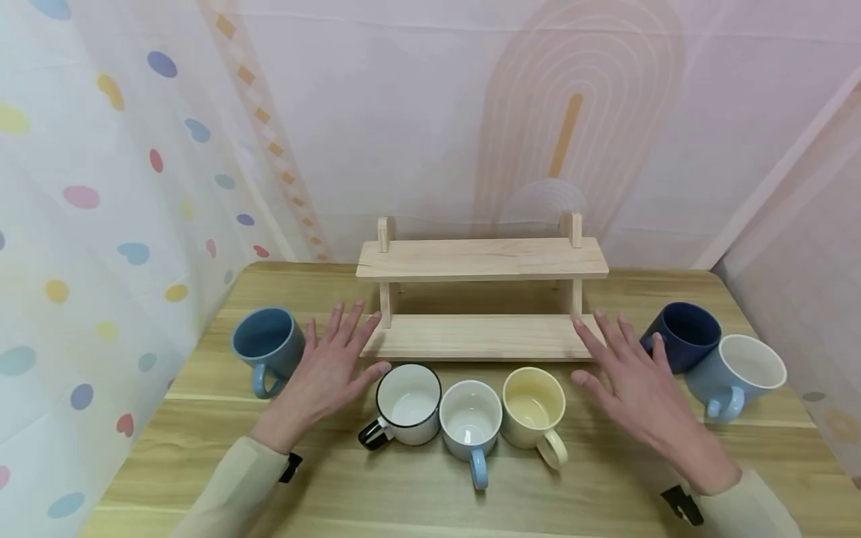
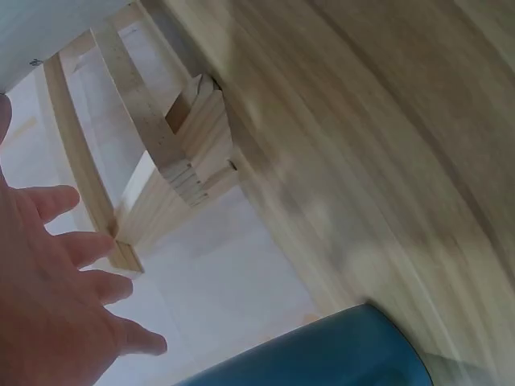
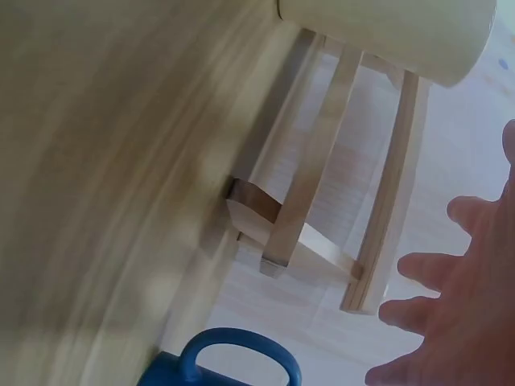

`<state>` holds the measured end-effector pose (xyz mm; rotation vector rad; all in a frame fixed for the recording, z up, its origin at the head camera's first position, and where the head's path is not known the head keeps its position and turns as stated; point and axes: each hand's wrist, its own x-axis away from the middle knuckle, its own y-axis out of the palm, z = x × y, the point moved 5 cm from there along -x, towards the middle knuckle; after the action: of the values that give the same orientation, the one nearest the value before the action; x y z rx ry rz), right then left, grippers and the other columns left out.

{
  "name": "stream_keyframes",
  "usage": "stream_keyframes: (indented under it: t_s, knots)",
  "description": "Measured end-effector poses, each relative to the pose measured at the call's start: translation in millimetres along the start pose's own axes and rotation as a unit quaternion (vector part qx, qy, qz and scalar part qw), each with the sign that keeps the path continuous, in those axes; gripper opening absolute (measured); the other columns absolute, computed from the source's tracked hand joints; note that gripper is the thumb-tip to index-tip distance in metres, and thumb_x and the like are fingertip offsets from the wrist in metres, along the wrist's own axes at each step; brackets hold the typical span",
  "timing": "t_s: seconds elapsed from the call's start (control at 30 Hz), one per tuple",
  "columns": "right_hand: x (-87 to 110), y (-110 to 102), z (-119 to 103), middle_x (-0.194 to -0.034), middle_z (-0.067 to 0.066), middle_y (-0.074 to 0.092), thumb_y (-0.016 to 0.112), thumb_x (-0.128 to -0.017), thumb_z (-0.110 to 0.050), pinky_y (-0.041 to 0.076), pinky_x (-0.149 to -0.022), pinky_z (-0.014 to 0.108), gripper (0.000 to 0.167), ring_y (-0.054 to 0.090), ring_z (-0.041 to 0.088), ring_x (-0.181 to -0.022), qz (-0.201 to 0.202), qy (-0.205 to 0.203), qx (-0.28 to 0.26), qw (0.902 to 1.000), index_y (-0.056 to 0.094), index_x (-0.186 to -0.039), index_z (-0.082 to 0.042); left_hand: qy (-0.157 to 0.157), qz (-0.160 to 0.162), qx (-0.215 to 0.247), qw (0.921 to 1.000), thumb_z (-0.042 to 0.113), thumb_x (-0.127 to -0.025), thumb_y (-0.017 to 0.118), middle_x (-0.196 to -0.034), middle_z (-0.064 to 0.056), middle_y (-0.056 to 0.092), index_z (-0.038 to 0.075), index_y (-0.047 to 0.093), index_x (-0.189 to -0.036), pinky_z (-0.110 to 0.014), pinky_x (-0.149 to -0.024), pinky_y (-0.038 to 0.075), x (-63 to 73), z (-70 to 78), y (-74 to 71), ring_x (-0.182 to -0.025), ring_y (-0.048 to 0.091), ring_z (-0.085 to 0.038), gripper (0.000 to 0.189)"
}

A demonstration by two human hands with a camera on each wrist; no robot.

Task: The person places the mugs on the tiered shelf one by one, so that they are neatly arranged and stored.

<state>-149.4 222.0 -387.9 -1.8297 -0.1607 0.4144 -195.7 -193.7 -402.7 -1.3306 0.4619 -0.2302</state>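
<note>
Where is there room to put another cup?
Both boards of the wooden rack look bare. So does the table in front of the three middle mugs, between the sleeves. It's crowded where those mugs bunch together, and where the navy mug and light-blue mug stand by the right hand.
</note>
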Motion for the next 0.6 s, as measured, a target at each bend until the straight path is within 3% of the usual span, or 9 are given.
stream_keyframes:
  t_s: [0.2, 0.47, 0.6]
  knots:
    - [12.4, 4.6, -2.1, -0.167, 0.020, 0.028, 0.052, -0.107, -0.048, 0.015, -0.114, 0.078, 0.069, 0.027, 0.050, -0.150, -0.002, -0.019, -0.021, 0.9996, 0.027, -0.166, -0.022, 0.004, -0.015, 0.011, 0.9998, 0.060, -0.103, 0.052, -0.171, -0.019, 0.016, 0.014, 0.032, -0.164, -0.075, -0.118, 0.009, -2.5, -5.2, 5.6, -0.157, 0.007, -0.043, 0.079]
    - [29.6, 7.5, -12.4, -0.166, 0.019, 0.032, 0.057, -0.107, -0.029, 0.027, -0.114, 0.071, 0.064, 0.029, 0.047, -0.150, -0.008, -0.026, -0.126, 0.9917, 0.032, -0.164, -0.014, 0.015, -0.032, 0.001, 0.9994, 0.058, -0.102, 0.056, -0.170, -0.018, 0.021, 0.013, 0.035, -0.162, -0.076, -0.116, 0.014, -5.7, -9.0, 14.5, -0.156, 0.014, -0.045, 0.078]
    - [37.7, 9.8, -15.4, -0.162, 0.019, 0.040, 0.058, -0.107, -0.020, 0.027, -0.122, 0.033, 0.058, 0.039, 0.045, -0.145, -0.006, -0.033, -0.187, 0.9819, 0.039, -0.160, -0.008, 0.018, -0.046, -0.006, 0.9988, 0.058, -0.102, 0.055, -0.170, -0.018, 0.022, 0.013, 0.037, -0.162, -0.075, -0.116, 0.017, -5.5, -12.4, 18.8, -0.156, 0.016, -0.045, 0.077]
